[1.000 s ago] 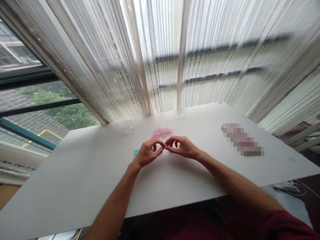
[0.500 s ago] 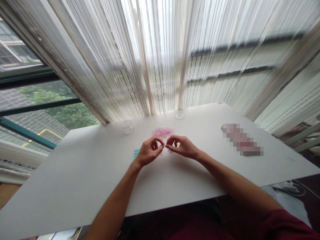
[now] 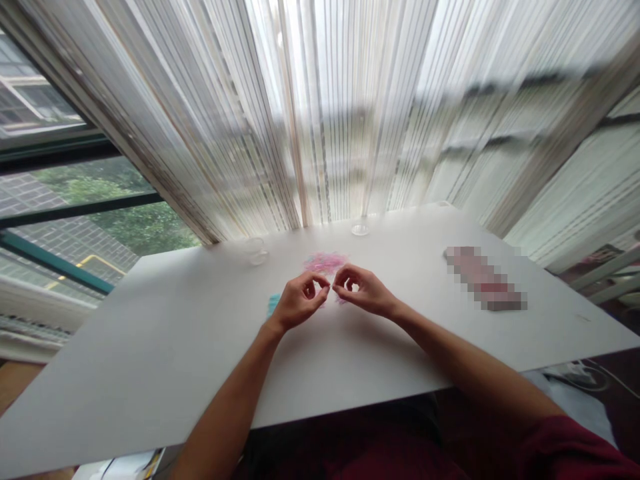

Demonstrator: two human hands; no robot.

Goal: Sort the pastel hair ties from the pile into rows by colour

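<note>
Both hands hover over the middle of a white table [image 3: 165, 360], fingertips almost meeting. My left hand [image 3: 300, 298] is closed in a pinch, thumb against forefinger. Opposite it, my right hand [image 3: 364, 290] pinches the same way. Whatever sits between the fingertips is too small to make out. Just beyond the hands lies a loose pile of thin pink pieces [image 3: 325, 262] with some bluish ones among them. A turquoise bundle [image 3: 273, 303] lies left of my left hand, partly hidden by it. A few more pinkish bits show beneath the hands.
Two clear round containers or lids stand near the far edge: one clear piece [image 3: 257, 253] at left, another clear dish [image 3: 360, 229] at centre. A blurred-out reddish object [image 3: 483, 280] lies at right. A striped curtain [image 3: 330, 120] hangs behind the table.
The pinched fingertips have drawn very slightly apart. Both hands otherwise keep their place above the table, and the things on it have not moved.
</note>
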